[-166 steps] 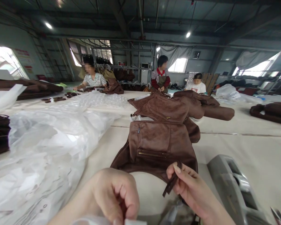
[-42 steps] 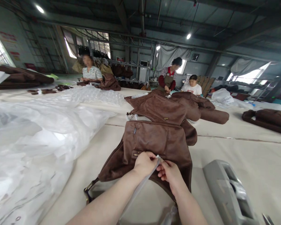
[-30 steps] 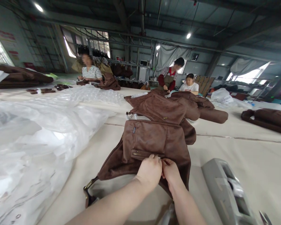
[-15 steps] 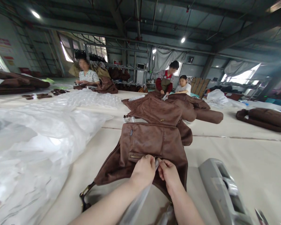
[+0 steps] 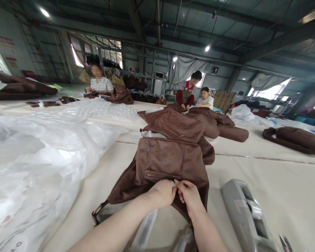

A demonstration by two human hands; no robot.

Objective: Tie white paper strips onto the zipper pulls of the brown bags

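A brown leather bag (image 5: 168,155) lies on the table before me, with a zipped pocket (image 5: 157,175) across its front. Over the right end of that zip, my left hand (image 5: 163,193) and my right hand (image 5: 188,194) meet fingertip to fingertip. Both are closed in a pinch on a translucent plastic strip (image 5: 146,227), a pale bit of which shows between them. The strip's loose length hangs below my left wrist. My fingers hide the zip's end. A strap end with a metal clasp (image 5: 96,212) sticks out at the bag's lower left.
A grey tape dispenser (image 5: 241,210) stands at the right, near a small cutting tool (image 5: 285,242). Clear plastic bags (image 5: 42,157) cover the left side. More brown bags (image 5: 178,122) lie beyond. Co-workers (image 5: 186,92) work across the table (image 5: 278,185).
My fingertips have come closer together and slightly lower over the zip. The plastic strip now hangs slacker, behind my left forearm. The view has shifted slightly.
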